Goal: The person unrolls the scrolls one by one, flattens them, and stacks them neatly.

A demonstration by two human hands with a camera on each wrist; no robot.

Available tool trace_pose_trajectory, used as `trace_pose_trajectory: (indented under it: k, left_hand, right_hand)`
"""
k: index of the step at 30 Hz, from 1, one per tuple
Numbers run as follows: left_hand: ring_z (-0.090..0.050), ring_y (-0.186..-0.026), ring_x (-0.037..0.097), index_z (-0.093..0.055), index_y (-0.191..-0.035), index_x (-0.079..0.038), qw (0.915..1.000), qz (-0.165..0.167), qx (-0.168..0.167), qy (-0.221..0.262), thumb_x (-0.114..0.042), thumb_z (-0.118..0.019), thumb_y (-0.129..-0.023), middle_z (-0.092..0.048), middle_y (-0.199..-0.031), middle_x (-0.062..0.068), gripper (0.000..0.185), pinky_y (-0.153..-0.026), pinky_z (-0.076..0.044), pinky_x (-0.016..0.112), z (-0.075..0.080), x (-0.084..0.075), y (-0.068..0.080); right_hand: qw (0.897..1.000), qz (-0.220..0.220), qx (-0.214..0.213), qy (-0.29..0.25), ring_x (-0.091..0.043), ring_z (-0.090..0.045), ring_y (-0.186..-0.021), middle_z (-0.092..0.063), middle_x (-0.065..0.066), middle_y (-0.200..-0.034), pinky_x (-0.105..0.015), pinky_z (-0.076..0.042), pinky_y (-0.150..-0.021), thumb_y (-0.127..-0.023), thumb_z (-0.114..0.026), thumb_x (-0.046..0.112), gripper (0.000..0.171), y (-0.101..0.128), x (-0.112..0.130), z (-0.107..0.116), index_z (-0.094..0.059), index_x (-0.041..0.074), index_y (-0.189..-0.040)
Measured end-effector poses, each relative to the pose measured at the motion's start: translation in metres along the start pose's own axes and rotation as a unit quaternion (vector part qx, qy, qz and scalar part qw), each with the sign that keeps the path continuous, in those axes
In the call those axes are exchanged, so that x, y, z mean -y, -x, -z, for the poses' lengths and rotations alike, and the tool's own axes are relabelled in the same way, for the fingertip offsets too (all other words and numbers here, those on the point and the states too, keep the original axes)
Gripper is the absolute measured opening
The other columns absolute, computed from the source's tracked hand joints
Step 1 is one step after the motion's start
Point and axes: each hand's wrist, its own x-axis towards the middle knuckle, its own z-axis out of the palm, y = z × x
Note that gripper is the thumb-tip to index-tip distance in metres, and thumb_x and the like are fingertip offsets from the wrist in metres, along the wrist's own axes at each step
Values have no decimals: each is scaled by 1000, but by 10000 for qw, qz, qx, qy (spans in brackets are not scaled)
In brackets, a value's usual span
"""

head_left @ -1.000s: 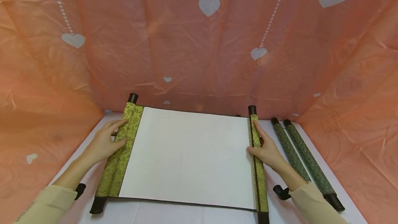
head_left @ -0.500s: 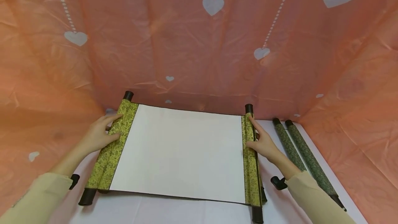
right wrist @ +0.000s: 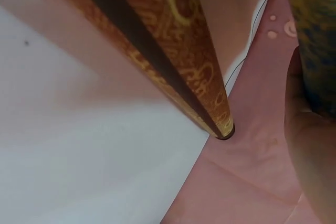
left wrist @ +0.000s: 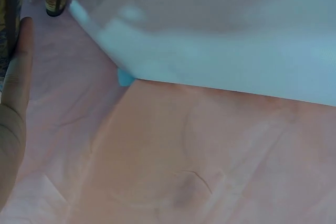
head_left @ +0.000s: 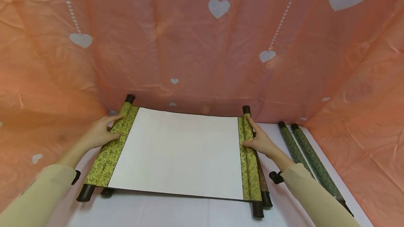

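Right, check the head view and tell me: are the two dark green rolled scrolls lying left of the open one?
No, the two dark green rolled scrolls lie on the right, beyond the right hand.

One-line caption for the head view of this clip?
Two hands, left hand and right hand, rest on the green brocade ends of an open blank scroll; two rolled scrolls lie right.

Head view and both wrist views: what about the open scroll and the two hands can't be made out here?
- Left hand: head view shows only its back on the scroll; underside contact hidden. Left wrist view cuts it at the edge.
- Right hand: right wrist view blurred, only a sliver shows.
- Brown roller: mostly hidden under the scroll's right border.
- Two dark green rolled scrolls: near ends hidden by the right sleeve.
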Motion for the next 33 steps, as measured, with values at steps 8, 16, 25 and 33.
trace_pose_trajectory:
  k: [8, 16, 25, 33]
  left_hand:
    - [-68, -92, 40, -44, -152, 7, 9998, 7, 173, 89, -15, -76, -92, -41, -146, 45, 71, -65, -49, 41, -4, 13, -10]
    - [-49, -58, 20, -41, -151, 13, 9992, -34, 394, 97, -9, -73, -93, -47, -141, 45, 70, -60, -42, 36, -21, 22, -22]
    - [-46, -57, 22, -38, -153, 12, 9953, 482, 822, 187, -11, -71, -97, -44, -142, 47, 69, -72, -46, 44, -37, 23, -26]
    - [-40, -51, 14, -34, -155, 13, 9935, 565, 962, 220, -12, -66, -101, -42, -143, 48, 68, -80, -47, 48, -50, 31, -29]
  right_hand:
    - [9996, -226, -20, 148, -48, -47, -123, 0, -25, -172, -37, -47, -64, -88, -72, -2, 110, -15, -6, 5, -3, 24, -169]
    - [9975, -403, 117, 576, -48, -37, -140, -12, -28, -170, -45, -45, -81, -92, -74, 10, 105, -29, -15, 4, -4, 25, -169]
    - [9943, -567, 533, 730, -48, -23, -150, -4, -27, -171, -57, -38, -104, -95, -71, 12, 100, -36, -27, -2, -4, 16, -169]
    - [9901, -792, 630, 976, -55, -1, -153, -3, -38, -165, -72, -23, -116, -96, -71, 16, 100, -39, -31, -1, -2, 19, -169]
